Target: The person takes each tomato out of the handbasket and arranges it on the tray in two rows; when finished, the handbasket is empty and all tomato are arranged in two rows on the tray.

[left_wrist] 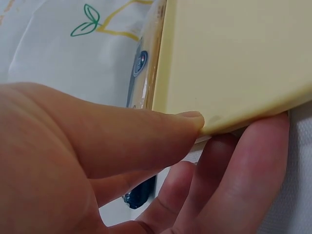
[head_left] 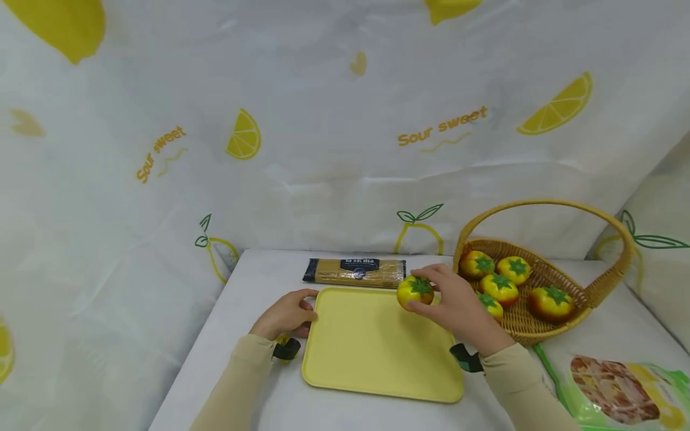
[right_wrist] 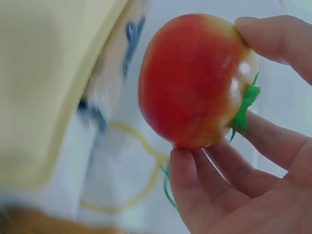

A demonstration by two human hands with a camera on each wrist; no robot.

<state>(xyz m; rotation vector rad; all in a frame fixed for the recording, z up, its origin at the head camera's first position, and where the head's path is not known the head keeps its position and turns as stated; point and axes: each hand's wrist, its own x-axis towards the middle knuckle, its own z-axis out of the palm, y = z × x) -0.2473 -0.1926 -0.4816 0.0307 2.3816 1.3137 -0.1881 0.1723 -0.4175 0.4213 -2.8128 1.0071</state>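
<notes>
My right hand (head_left: 457, 300) holds a yellow-and-red tomato (head_left: 412, 293) with a green leafy top, above the far right corner of a pale yellow tray (head_left: 372, 353). In the right wrist view the tomato (right_wrist: 190, 83) shows its glossy red underside, with the thumb on one side and fingertips on the other. At the tray's far left corner is my left hand (head_left: 286, 314). The left wrist view shows its thumb (left_wrist: 170, 129) on the rim of the tray (left_wrist: 239, 58) and fingers beneath the edge.
Behind the tray lies a pack of spaghetti (head_left: 353, 272). A wicker basket (head_left: 584, 293) with a tall handle stands at the right, holding several similar tomatoes (head_left: 498, 288). A green-edged plastic food pack (head_left: 620, 389) lies at the front right. Lemon-printed cloth (head_left: 323, 120) hangs behind the white table.
</notes>
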